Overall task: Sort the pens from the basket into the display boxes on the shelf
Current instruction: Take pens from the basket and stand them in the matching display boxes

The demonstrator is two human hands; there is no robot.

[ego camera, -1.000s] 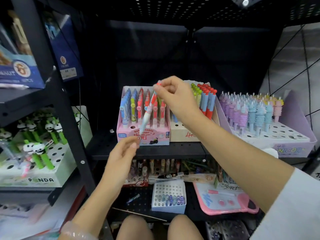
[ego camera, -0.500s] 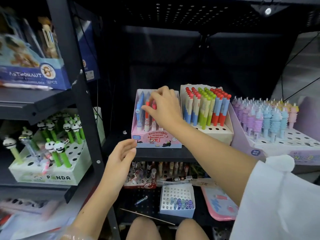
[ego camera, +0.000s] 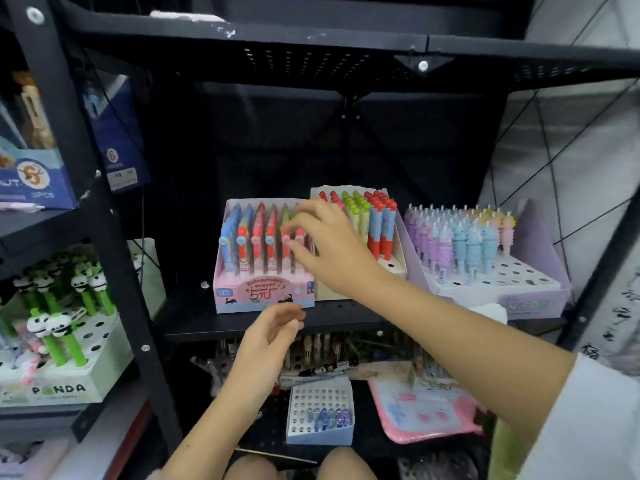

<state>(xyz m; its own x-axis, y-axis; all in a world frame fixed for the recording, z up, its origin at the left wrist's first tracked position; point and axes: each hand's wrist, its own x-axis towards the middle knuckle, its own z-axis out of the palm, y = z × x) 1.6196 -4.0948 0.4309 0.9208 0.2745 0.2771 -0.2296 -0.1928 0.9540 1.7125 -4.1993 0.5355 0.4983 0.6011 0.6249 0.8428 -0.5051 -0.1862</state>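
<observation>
Pen is in, right hand lifting off the pink box!

The right hand (ego camera: 329,247) that held a red-and-white pen a second ago now hovers with fingers spread and nothing in them over the pink display box (ego camera: 265,292), so that pen looks seated among the upright pens (ego camera: 256,237) on the shelf (ego camera: 207,323). The left hand (ego camera: 273,330) waits just below, loosely open and holding nothing. I judge 1 pen sorted. The basket is out of view, and motion blur hides the right fingertips.
</observation>
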